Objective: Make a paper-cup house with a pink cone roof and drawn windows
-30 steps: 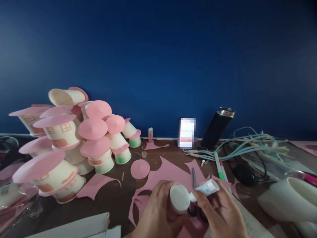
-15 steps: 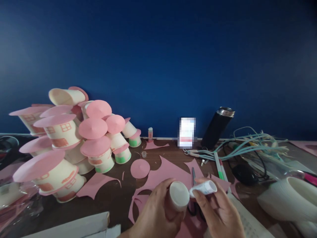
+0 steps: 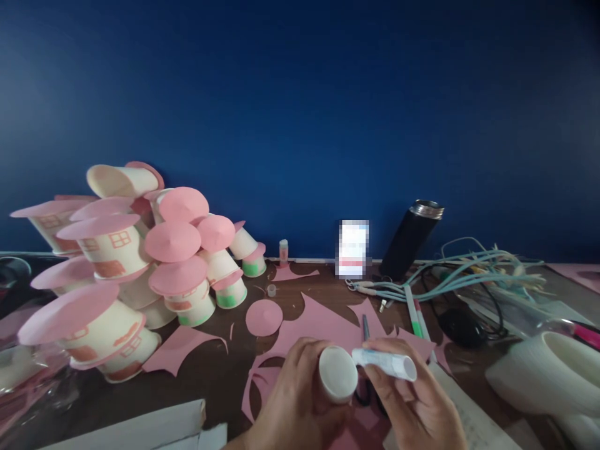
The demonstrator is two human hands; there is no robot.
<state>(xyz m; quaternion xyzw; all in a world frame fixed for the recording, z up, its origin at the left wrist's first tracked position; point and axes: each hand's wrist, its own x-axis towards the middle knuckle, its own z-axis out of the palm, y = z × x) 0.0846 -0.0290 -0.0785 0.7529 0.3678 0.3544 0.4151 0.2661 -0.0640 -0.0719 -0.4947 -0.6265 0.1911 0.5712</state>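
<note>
My left hand (image 3: 297,394) is wrapped round a white paper cup (image 3: 338,375), its round white end tilted up towards me. In my right hand (image 3: 412,400) is a white glue stick (image 3: 387,364), held level between thumb and fingers. The left tip of the stick meets the cup's right rim. Beneath both hands lie pink paper offcuts (image 3: 309,325) with round cut-outs. A pair of scissors (image 3: 365,326) shows partly behind my right hand. Just beyond my left hand is a pink paper cone (image 3: 264,317).
Stacked paper cups with pink cone roofs (image 3: 175,240) fill the left. At the back are a small bottle (image 3: 284,252), a blurred-out lit screen (image 3: 353,250) and a leaning black flask (image 3: 412,240). Cables (image 3: 450,284), markers (image 3: 415,312) and a white cup stack (image 3: 529,375) lie right.
The glue stick has swung from slanting up to nearly level, its right end now lower. The cup's end has tilted slightly, and the view has shifted a little.
</note>
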